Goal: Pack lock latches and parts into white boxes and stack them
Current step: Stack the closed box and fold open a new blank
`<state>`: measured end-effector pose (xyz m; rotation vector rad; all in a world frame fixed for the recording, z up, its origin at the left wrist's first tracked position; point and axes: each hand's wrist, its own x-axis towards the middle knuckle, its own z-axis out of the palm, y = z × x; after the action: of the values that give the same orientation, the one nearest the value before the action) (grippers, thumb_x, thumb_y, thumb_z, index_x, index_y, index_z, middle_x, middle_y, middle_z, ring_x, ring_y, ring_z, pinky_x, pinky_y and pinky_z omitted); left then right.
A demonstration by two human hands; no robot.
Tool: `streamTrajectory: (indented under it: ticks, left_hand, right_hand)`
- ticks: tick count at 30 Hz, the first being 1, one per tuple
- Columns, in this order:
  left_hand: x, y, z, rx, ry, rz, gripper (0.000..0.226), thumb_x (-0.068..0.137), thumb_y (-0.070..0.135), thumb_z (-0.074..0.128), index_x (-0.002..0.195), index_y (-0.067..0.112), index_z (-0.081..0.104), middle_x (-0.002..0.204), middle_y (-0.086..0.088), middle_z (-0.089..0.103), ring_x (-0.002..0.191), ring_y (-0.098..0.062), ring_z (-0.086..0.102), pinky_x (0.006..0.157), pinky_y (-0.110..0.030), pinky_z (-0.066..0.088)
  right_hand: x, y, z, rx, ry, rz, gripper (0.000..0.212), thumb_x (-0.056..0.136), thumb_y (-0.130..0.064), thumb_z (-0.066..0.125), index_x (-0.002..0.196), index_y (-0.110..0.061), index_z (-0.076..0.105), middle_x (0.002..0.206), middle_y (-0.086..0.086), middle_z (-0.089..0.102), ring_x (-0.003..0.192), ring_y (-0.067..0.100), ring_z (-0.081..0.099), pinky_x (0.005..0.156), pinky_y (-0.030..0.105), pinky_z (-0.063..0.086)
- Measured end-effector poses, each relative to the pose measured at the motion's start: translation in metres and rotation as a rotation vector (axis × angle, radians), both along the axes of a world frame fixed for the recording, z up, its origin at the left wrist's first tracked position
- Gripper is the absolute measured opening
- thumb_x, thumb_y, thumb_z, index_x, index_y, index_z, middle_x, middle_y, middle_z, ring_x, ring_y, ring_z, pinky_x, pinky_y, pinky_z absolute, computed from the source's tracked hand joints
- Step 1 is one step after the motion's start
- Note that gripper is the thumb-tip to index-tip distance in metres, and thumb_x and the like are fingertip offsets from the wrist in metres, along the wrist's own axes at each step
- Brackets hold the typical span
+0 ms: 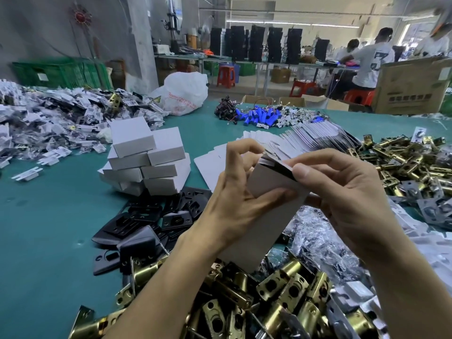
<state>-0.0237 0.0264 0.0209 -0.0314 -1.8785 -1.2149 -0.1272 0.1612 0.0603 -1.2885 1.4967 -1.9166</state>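
Both hands hold one white box (271, 211) upright over the table's near side. My left hand (238, 192) grips its left side, thumb across the front face. My right hand (342, 192) pinches dark flat plates (278, 165) at the box's open top end. A stack of closed white boxes (146, 157) stands to the left. Brass lock latches (269, 297) are heaped below my wrists. Black strike plates (146, 228) lie between the stack and the latches.
Flat unfolded box blanks (305, 140) fan out behind my hands. More brass latches (403, 162) lie at the right, bagged parts (49, 126) at the left. Blue cylinders (259, 116) and a white plastic bag (183, 92) sit farther back. People work at benches behind.
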Motion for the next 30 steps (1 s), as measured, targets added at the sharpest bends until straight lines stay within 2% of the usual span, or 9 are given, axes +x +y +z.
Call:
streamTrajectory:
  ticks: [2,6,12,16,20,24,27,30]
  left_hand:
    - [0.000,-0.001,-0.001,-0.015,-0.009,0.004,0.059,0.081,0.039,0.080,0.114,0.051,0.033,0.103,-0.002,0.065,0.077,-0.025,0.071,0.059,-0.048,0.061]
    - [-0.001,0.001,-0.001,-0.092,-0.029,0.039,0.062,0.081,0.044,0.078,0.122,0.042,0.030,0.107,0.007,0.064,0.080,-0.015,0.070,0.062,-0.034,0.061]
    - [-0.002,0.001,-0.005,-0.082,-0.064,0.065,0.063,0.080,0.051,0.076,0.122,0.045,0.029,0.100,0.006,0.062,0.076,-0.017,0.069,0.061,-0.047,0.060]
    - [-0.002,-0.001,-0.006,-0.062,-0.062,0.067,0.061,0.082,0.046,0.075,0.123,0.045,0.031,0.099,0.006,0.060,0.074,-0.016,0.068,0.062,-0.046,0.060]
    - [-0.003,-0.003,-0.007,-0.049,-0.058,0.074,0.056,0.082,0.047,0.075,0.121,0.048,0.034,0.101,0.008,0.061,0.076,-0.016,0.068,0.064,-0.046,0.061]
    - [-0.003,-0.003,-0.007,-0.043,-0.028,0.047,0.052,0.084,0.048,0.075,0.118,0.052,0.036,0.103,0.008,0.060,0.078,-0.019,0.068,0.062,-0.048,0.061]
    - [-0.004,-0.003,-0.007,-0.040,0.002,0.036,0.051,0.087,0.039,0.075,0.118,0.043,0.035,0.106,0.004,0.058,0.079,-0.020,0.069,0.062,-0.045,0.061]
    - [-0.004,-0.005,-0.008,-0.031,-0.006,0.054,0.048,0.086,0.037,0.074,0.114,0.043,0.036,0.106,0.003,0.058,0.079,-0.025,0.069,0.062,-0.050,0.060]
  right_hand:
    - [0.001,-0.001,0.000,0.001,0.013,-0.045,0.023,0.066,-0.031,0.076,0.084,-0.017,0.076,0.084,0.013,0.076,0.073,0.021,0.072,0.063,0.030,0.059]
    - [0.002,-0.001,-0.001,-0.023,0.037,-0.134,0.015,0.072,-0.021,0.074,0.086,-0.015,0.074,0.081,0.010,0.076,0.073,0.024,0.074,0.062,0.033,0.060]
    - [0.005,-0.003,-0.001,-0.047,0.074,-0.151,0.013,0.071,-0.018,0.074,0.082,-0.012,0.073,0.083,0.010,0.075,0.078,0.021,0.072,0.068,0.029,0.059]
    - [0.005,-0.003,-0.001,-0.023,0.092,-0.120,0.015,0.077,-0.013,0.069,0.091,-0.012,0.074,0.086,0.007,0.077,0.077,0.017,0.074,0.069,0.027,0.060]
    - [0.004,-0.004,-0.003,-0.004,0.143,-0.138,0.021,0.085,0.000,0.066,0.093,-0.018,0.074,0.087,-0.002,0.078,0.079,0.013,0.074,0.071,0.027,0.061]
    - [0.004,-0.005,-0.004,-0.016,0.236,-0.179,0.023,0.086,-0.001,0.068,0.095,-0.021,0.075,0.090,-0.007,0.077,0.084,0.013,0.074,0.074,0.022,0.058]
    - [0.001,-0.003,-0.004,0.027,0.268,-0.115,0.028,0.088,0.000,0.065,0.101,-0.023,0.073,0.096,-0.013,0.076,0.093,0.008,0.072,0.079,0.019,0.056]
    - [-0.005,-0.001,-0.004,0.099,0.249,-0.022,0.038,0.091,0.006,0.058,0.107,-0.026,0.071,0.099,-0.019,0.075,0.097,0.001,0.070,0.080,0.013,0.054]
